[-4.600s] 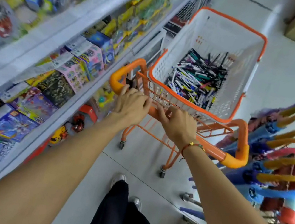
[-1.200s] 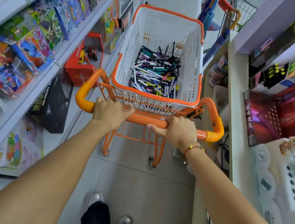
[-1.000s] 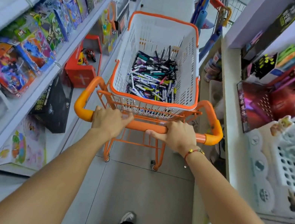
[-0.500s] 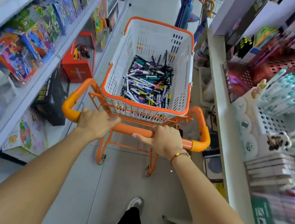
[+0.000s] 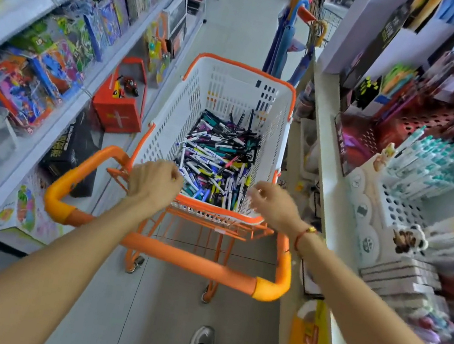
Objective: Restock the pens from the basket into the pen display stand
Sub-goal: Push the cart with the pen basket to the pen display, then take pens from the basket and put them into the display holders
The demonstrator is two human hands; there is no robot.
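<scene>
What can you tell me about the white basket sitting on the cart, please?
The basket looks like white perforated plastic with an orange rim. It sits upright on the orange cart in the aisle, between the toy shelves and the stationery shelf. A jumbled heap of pens covers its floor. The left hand and right hand hover at its near rim; contact is blurred.

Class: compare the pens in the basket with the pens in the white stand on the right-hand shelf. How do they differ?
The basket pens lie jumbled flat in many colours; the stand pens sit in tilted rows, all white and teal. Basket pens are on the cart, stand pens on the shelf. Neither lot is in a hand.
</scene>
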